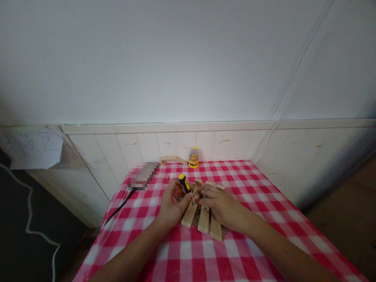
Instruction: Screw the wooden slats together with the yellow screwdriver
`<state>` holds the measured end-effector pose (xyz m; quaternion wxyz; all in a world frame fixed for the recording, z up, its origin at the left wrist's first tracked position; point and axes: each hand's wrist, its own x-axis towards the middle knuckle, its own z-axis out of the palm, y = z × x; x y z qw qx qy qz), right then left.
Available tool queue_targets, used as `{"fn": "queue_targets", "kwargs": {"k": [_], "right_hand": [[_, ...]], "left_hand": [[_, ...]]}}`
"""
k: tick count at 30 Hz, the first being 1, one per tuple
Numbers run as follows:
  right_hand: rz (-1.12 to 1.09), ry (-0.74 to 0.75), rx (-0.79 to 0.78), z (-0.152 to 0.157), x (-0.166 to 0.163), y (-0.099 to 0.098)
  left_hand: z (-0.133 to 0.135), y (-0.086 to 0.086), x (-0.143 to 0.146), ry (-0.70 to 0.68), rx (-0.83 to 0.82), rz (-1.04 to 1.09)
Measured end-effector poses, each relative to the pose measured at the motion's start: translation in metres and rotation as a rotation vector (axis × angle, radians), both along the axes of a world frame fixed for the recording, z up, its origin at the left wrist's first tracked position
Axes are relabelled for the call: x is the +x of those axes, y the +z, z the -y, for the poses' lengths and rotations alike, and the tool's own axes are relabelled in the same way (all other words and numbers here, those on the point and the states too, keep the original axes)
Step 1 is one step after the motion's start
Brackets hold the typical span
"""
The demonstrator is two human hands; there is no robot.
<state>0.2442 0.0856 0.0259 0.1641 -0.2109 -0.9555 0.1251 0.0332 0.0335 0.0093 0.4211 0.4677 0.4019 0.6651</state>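
My left hand (pixel 172 203) is closed round a screwdriver with a yellow and black handle (pixel 184 182), held upright over a slatted wooden piece (pixel 202 219) on the table. The tool's tip is hidden behind my fingers. My right hand (pixel 225 207) lies on top of the wooden slats with fingers stretched flat, pressing them down, its fingertips beside my left thumb. The wooden piece is made of three pale slats side by side.
The table has a red and white checked cloth (pixel 252 184). At its far edge stand a small yellow-based container (pixel 193 157) and a curved wooden part (pixel 172 159). A blurred grey object (pixel 143 176) with a black cable (pixel 119 209) lies at the far left. White panelled wall behind.
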Motion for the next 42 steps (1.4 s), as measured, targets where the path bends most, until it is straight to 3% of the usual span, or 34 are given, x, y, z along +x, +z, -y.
{"fn": "queue_targets", "kwargs": {"k": [21, 35, 42], "right_hand": [[-0.014, 0.010, -0.027, 0.003, -0.001, 0.004], [-0.049, 0.033, 0.033, -0.004, 0.000, -0.007], [0.000, 0.005, 0.021, 0.001, -0.001, 0.002]], "left_hand": [[-0.001, -0.002, 0.000, 0.043, -0.003, -0.059], [-0.007, -0.007, 0.000, 0.025, 0.004, -0.102], [-0.006, -0.003, -0.003, -0.088, 0.002, -0.094]]}}
